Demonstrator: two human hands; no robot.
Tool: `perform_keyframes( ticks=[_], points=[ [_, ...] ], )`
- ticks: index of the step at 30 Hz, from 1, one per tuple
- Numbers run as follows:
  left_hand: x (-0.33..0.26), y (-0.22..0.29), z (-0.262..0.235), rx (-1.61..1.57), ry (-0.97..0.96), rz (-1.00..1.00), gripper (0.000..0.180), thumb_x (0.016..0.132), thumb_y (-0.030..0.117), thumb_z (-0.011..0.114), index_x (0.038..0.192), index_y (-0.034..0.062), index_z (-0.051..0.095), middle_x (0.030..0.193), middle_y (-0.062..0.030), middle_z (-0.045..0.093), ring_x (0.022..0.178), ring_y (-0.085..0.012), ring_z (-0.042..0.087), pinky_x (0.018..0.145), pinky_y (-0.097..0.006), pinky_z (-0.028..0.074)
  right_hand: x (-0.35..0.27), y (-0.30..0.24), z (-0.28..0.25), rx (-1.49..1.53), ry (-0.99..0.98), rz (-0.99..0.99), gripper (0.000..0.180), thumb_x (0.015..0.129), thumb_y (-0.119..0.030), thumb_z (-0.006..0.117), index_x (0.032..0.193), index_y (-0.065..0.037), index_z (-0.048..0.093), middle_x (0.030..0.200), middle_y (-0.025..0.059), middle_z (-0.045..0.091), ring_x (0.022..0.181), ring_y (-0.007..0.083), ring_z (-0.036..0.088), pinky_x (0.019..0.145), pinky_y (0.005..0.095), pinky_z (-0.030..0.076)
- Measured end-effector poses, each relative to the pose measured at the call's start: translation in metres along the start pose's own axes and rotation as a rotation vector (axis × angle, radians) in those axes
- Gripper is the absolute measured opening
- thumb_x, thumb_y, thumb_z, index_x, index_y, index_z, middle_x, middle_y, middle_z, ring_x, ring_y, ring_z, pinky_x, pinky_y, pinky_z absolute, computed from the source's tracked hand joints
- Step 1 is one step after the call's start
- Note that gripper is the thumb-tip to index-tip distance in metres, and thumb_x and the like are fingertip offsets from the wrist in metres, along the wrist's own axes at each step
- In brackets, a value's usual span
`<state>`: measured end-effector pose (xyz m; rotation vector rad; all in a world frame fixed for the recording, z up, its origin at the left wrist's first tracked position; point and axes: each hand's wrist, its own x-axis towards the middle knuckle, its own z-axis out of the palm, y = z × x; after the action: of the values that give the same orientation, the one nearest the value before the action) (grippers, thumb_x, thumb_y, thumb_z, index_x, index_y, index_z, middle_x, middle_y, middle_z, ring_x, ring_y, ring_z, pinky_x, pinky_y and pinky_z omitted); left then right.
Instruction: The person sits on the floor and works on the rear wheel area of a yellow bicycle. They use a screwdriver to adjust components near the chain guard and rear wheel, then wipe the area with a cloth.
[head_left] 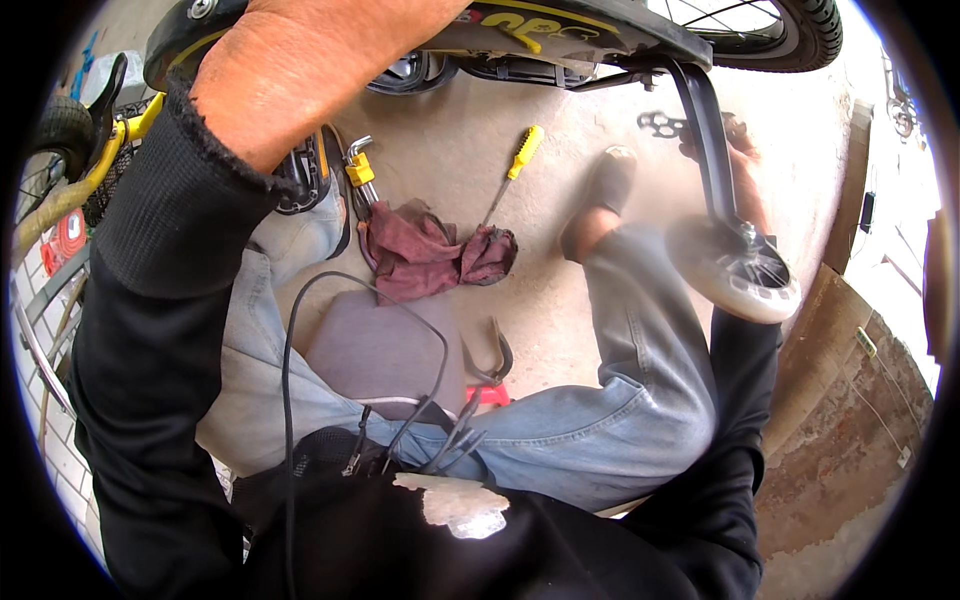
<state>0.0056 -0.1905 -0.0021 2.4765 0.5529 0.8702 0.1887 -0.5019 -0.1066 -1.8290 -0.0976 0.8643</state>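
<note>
Multi-hole spanner (658, 125) is jutting left from the right hand (746, 165), which is clasping its end; the left hand (340, 42) is overlapping the chain guard (625, 38), its grip I cannot tell.

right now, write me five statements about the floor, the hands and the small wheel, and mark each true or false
1. A yellow-handled screwdriver lies on the floor. True.

2. The maroon cloth is draped over the small wheel. False: it lies on the floor, near the tip of the screwdriver.

3. The right hand holds a metal tool with round holes. True.

4. The small wheel is at the left of the view. False: it is at the right, at the lower end of a dark bracket.

5. The fingertips of the left hand are out of sight. True.
</note>
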Motion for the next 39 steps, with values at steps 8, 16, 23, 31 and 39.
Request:
perform_keyframes(
  ticks=[8, 16, 23, 31, 39],
  points=[
    [-0.002, -0.001, -0.001, -0.020, -0.037, 0.028, 0.021, 0.088, 0.012, 0.060, 0.075, -0.0045, 0.059, 0.068, -0.0226, 0.058, 0.062, -0.0342, 0.061, 0.060, -0.041, 0.047, -0.004, 0.006, 0.000, 0.518, -0.177, -0.075, 0.020, 0.088, 0.003, 0.058, 0.108, 0.003, 0.057, 0.102, 0.0087, 0.064, 0.090, 0.0157, 0.065, 0.083, 0.0256, 0.054],
    [-0.002, -0.003, 0.004, 0.003, 0.019, 0.063, 0.019, 0.086, 0.012, 0.061, 0.077, -0.0038, 0.060, 0.070, -0.0230, 0.059, 0.065, -0.0376, 0.061, 0.062, -0.042, 0.048, 0.010, 0.026, -0.014, 0.845, -0.420, -0.028, 0.029, 0.085, 0.004, 0.054, 0.114, 0.002, 0.055, 0.116, 0.0151, 0.062, 0.105, 0.0232, 0.063, 0.093, 0.0339, 0.053],
    [-0.007, 0.010, -0.011, -0.026, -0.010, 0.057, 0.018, 0.086, 0.013, 0.062, 0.078, -0.0029, 0.060, 0.071, -0.0232, 0.060, 0.067, -0.0387, 0.062, 0.062, -0.043, 0.048, 0.012, 0.021, 0.009, 0.748, -0.393, -0.053, 0.029, 0.086, 0.000, 0.055, 0.115, -0.002, 0.055, 0.116, 0.0141, 0.063, 0.102, 0.0226, 0.065, 0.091, 0.0340, 0.055],
    [-0.004, -0.002, 0.005, -0.006, 0.017, 0.028, 0.019, 0.087, 0.011, 0.061, 0.076, -0.0033, 0.057, 0.067, -0.0226, 0.058, 0.062, -0.0353, 0.061, 0.059, -0.041, 0.047, 0.048, 0.050, -0.009, 0.678, -0.575, -0.064, 0.036, 0.091, -0.018, 0.063, 0.121, 0.001, 0.058, 0.121, 0.0165, 0.061, 0.117, 0.0270, 0.055, 0.104, 0.0407, 0.043],
    [-0.001, -0.005, 0.007, 0.030, 0.024, 0.056, 0.020, 0.087, 0.012, 0.060, 0.075, -0.0035, 0.057, 0.066, -0.0227, 0.057, 0.061, -0.0348, 0.060, 0.058, -0.041, 0.047, 0.060, 0.031, -0.006, 0.077, -0.324, -0.103, 0.029, 0.089, -0.014, 0.060, 0.114, -0.001, 0.062, 0.095, 0.0120, 0.070, 0.083, 0.0134, 0.068, 0.072, 0.0247, 0.056]
  ],
)
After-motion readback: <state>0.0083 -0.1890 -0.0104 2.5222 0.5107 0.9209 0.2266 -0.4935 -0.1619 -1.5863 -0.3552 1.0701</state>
